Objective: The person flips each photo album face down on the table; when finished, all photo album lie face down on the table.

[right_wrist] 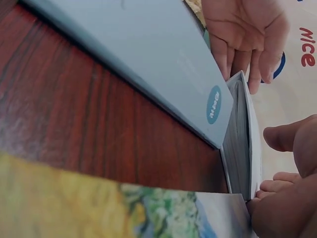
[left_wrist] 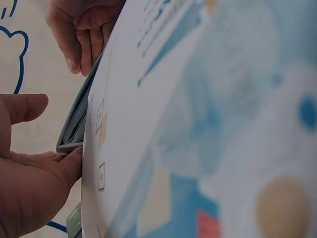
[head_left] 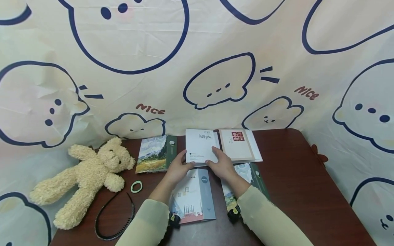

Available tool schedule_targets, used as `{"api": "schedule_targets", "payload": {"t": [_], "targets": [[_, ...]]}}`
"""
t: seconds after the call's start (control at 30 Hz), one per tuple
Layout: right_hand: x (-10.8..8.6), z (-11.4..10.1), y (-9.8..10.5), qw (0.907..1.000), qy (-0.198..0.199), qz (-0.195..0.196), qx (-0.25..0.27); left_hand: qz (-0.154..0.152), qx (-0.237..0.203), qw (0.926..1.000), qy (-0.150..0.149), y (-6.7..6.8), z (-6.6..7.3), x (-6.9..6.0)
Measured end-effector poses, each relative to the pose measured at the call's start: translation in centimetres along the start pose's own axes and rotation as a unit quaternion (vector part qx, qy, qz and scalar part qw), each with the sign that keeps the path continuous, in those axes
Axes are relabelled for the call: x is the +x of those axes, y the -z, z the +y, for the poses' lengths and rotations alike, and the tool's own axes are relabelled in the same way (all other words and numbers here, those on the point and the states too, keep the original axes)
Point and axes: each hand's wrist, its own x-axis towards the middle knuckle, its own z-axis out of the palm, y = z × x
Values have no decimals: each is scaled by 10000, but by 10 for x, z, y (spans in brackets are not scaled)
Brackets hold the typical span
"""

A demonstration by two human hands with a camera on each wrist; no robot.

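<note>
A white book (head_left: 200,145) lies between my two hands at the back of the table; its page edges show in both wrist views. My left hand (head_left: 179,167) touches its left side, and its fingers meet the book's edge in the left wrist view, the thumb standing off the cover. On the other side, my right hand (head_left: 223,165) has its fingers against the edge and its thumb apart from the cover. Just in front lies a blue-spined book (head_left: 192,198). A book with a red stamp design (head_left: 238,145) adjoins on the right.
One landscape-covered book (head_left: 153,153) lies left of the hands; another (head_left: 229,198) is under the right forearm. A plush bear (head_left: 92,171), a green ring (head_left: 136,187) and a black headband (head_left: 97,222) are at the left. A patterned cloth (head_left: 215,41) hangs behind the table.
</note>
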Motion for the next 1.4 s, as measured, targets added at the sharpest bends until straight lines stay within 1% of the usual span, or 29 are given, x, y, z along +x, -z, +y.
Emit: {"api": "schedule_targets", "payload": {"t": [0.1,0.17,0.33,0.43,0.67,0.83,1.0,1.1,1.2,1.33,1.4], "targets": [[1,-1,-1,10000,5,11,58,35,-69,10000,-12,1,-1,0],[1,-1,-2,10000,-5,0,85,62,-76,9999,31,2,-1,-2],[1,-2,-7,9998,12,8,190,204,-10,9996,191,5,1,-5],[1,-3,-10,9994,17,31,337,269,37,9994,206,6,3,-6],[0,-9,-19,9984,51,-22,570,361,-127,9988,316,14,5,-12],[-1,-13,-24,9962,74,-108,866,460,-130,9988,88,21,6,-18],[-1,-17,-31,9934,11,-200,1127,740,-56,9971,-188,27,10,-22],[-1,-20,-34,9912,-24,-253,1301,887,-117,9953,-358,31,12,-22],[-1,-22,-37,9886,-48,-317,1472,1022,-110,9940,-380,34,13,-23],[-2,-25,-40,9852,-51,-386,1668,1145,2,9928,-360,37,14,-25],[-3,-26,-41,9846,-42,-413,1696,1195,41,9920,-410,38,14,-26]]}}
